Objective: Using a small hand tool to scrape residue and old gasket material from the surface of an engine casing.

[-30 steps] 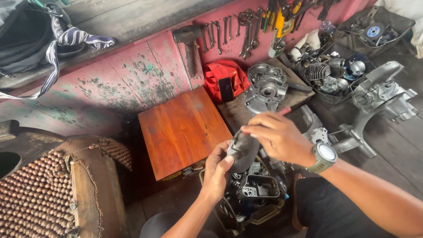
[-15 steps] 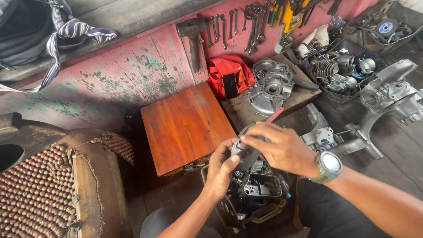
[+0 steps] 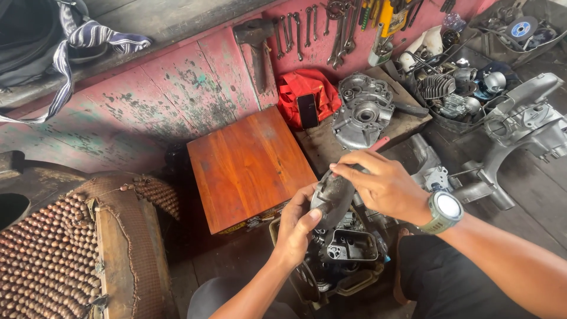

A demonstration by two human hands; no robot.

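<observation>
Since the earlier frame both hands have shifted a little toward the right, and the grey metal cover (image 3: 332, 197) between them stands more upright. The left hand (image 3: 297, 227) grips the cover at its lower edge, thumb pressed on the face. The right hand (image 3: 381, 184) — wearing a wristwatch (image 3: 446, 210) — closes its fingers over the upper end. The cover is held just above a dark engine block (image 3: 348, 251), beside a wooden box (image 3: 248, 165). A silver crankcase half (image 3: 361, 115) lies further back.

Peeling red wall (image 3: 177, 82), wooden box (image 3: 248, 165), dark plank floor (image 3: 531, 195), daylight
</observation>
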